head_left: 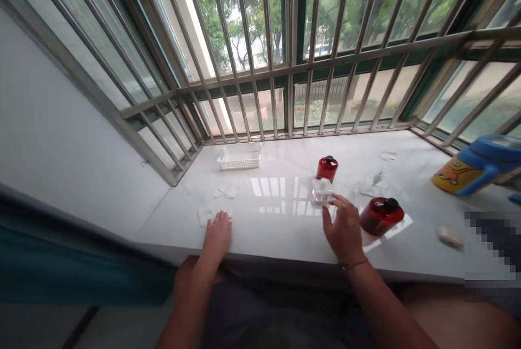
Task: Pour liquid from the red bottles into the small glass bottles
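The left hand (217,238) lies flat, fingers spread, on a white cotton pad (205,217) on the marble windowsill (277,243). The right hand (344,229), fingers loosely spread and pinching nothing, has one clear plastic box (323,191) just beside it at 11 o'clock, one red bottle (381,216) at 3 o'clock, and a second red bottle (326,169) at 12 o'clock, beyond the box.

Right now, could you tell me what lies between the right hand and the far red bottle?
A small clear box, seen in the head view, lies between the right hand and the bottle.
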Tool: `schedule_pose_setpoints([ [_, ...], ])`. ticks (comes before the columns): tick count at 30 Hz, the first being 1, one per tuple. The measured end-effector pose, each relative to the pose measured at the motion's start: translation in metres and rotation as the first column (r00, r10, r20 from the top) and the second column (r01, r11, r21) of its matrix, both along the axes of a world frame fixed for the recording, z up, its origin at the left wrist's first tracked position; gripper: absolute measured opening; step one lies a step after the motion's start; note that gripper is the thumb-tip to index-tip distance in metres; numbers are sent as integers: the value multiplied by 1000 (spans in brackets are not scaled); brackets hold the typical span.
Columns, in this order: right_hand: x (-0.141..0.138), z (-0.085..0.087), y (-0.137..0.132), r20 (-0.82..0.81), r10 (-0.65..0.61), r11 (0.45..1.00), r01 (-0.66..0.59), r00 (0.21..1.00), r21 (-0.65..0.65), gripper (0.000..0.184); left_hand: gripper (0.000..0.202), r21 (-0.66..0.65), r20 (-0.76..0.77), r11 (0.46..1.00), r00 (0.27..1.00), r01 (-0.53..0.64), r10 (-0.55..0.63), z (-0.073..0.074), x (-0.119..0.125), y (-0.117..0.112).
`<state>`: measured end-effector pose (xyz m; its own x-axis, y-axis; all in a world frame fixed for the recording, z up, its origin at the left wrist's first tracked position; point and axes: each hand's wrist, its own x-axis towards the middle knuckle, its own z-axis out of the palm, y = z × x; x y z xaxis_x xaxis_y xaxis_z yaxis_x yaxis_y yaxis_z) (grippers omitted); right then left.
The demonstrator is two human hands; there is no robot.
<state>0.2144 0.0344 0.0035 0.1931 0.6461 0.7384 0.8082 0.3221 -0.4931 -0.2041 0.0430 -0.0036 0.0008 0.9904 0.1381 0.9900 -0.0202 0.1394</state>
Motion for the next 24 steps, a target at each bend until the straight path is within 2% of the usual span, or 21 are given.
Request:
schedule_pose_setpoints([
  [3, 8, -18, -39, 45, 81, 997, -81, 996, 6, 24, 53, -46, -23, 999, 999, 26, -27, -6, 8, 1],
  [5, 16, -29, -54, 31, 66, 998, -65, 997, -16, 23, 54, -81, -20, 994, 997, 67, -69, -7, 21, 2],
  [8, 26, -38, -61, -9, -11, 999, 11, 1000, -39, 21, 54, -111, 50, 972, 978, 208, -203, -6, 50, -1],
  [11, 28, -39, -61, -34, -48, 997, 46, 998, -57, 21, 54, -146, 145, 916, 924, 373, -353, -4, 94, -13],
  [14, 27, -38, -61, -78, -55, 996, 49, 995, -79, 20, 55, -153, 250, 829, 833, 537, -493, -4, 141, -30],
  [17, 29, -38, -64, -198, -88, 990, 65, 976, -123, 23, 55, -113, 324, 764, 751, 635, -576, -5, 176, -41],
  [20, 32, -39, -65, -344, -107, 984, 49, 933, -173, 26, 53, -81, 361, 750, 721, 656, -591, -3, 189, -42],
  [24, 34, -38, -64, -455, -122, 975, 22, 882, -219, 27, 51, -103, 360, 725, 705, 681, -611, 2, 189, -34],
])
